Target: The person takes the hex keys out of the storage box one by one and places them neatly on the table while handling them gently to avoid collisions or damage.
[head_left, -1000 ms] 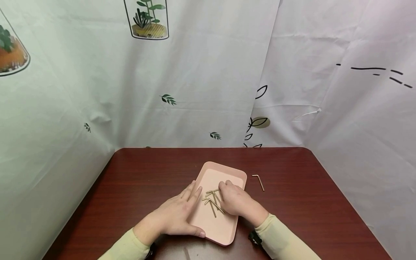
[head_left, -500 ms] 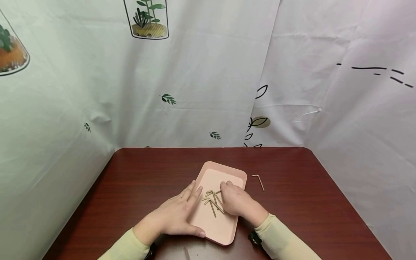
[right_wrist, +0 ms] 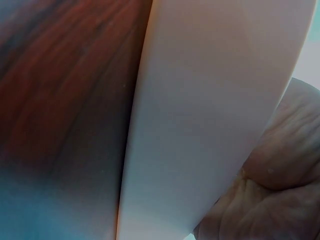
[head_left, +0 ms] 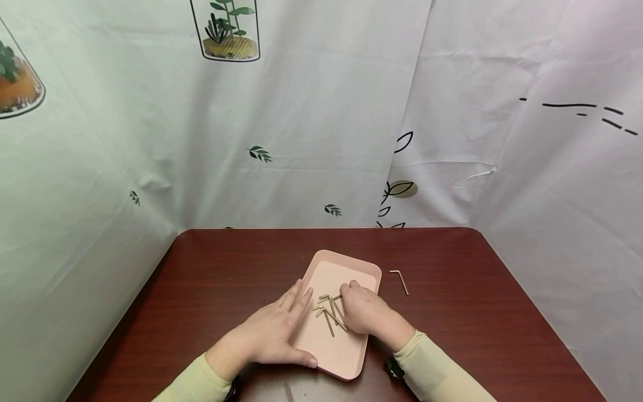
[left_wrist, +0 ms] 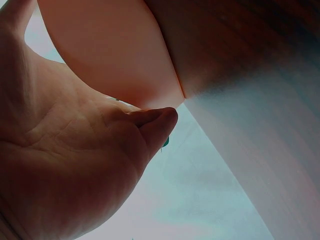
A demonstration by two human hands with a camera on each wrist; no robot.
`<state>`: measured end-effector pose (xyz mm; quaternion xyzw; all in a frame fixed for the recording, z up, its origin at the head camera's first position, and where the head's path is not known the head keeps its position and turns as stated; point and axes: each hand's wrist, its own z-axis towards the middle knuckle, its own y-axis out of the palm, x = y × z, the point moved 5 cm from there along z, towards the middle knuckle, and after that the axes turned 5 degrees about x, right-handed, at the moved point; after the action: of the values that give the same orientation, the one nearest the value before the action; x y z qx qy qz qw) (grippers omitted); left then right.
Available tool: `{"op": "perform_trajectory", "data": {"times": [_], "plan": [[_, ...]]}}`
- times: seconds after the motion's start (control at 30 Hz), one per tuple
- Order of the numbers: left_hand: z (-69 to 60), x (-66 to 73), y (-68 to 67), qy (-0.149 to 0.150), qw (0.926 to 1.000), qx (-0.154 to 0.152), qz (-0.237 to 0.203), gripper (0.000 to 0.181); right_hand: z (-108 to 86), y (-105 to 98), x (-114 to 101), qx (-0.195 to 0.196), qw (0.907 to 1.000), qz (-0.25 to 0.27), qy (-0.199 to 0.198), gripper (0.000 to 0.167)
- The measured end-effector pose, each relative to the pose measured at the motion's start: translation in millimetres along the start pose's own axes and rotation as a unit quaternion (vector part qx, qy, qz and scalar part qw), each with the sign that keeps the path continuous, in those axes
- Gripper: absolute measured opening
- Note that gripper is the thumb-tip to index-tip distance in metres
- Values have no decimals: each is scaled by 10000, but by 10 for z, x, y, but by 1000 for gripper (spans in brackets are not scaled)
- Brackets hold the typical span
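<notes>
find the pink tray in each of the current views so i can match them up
Head: the pink tray lies low, just right of centre, between the left hand and right hand.
Left wrist: the tray shows upper left to centre, above the palm.
Right wrist: the tray is a broad pale band from top to bottom, centre to right.
Shared landmark: the reddish-brown table.

Tray (head_left: 337, 353): apparently moulded plastic, smooth, matt inside. L-shaped rods (head_left: 336, 320): brass-toned metal, smooth, faint sheen. Lone rod (head_left: 403, 283) outside the tray: metal too, dull glint. Tabletop (head_left: 226, 268): reddish wood grain, smooth, glossier toward the near side. Backdrop (head_left: 326, 111): printed cloth, creased, soft sheen. Sleeves (head_left: 442, 368): soft-looking cloth, matt.
</notes>
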<state>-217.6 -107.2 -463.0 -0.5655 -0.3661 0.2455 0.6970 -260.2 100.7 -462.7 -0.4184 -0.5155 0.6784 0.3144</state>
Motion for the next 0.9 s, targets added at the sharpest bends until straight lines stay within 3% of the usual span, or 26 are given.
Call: {"op": "perform_trajectory", "data": {"times": [0.47,0.9], "plan": [[2,6,-7,-27,10000,-26,-36,140,-9,23,12,-21,10000,-3,-3,20],[0,11,-14,-5,10000,-8,-49,141,16,81,78,267,9994,143,-145,25]]}}
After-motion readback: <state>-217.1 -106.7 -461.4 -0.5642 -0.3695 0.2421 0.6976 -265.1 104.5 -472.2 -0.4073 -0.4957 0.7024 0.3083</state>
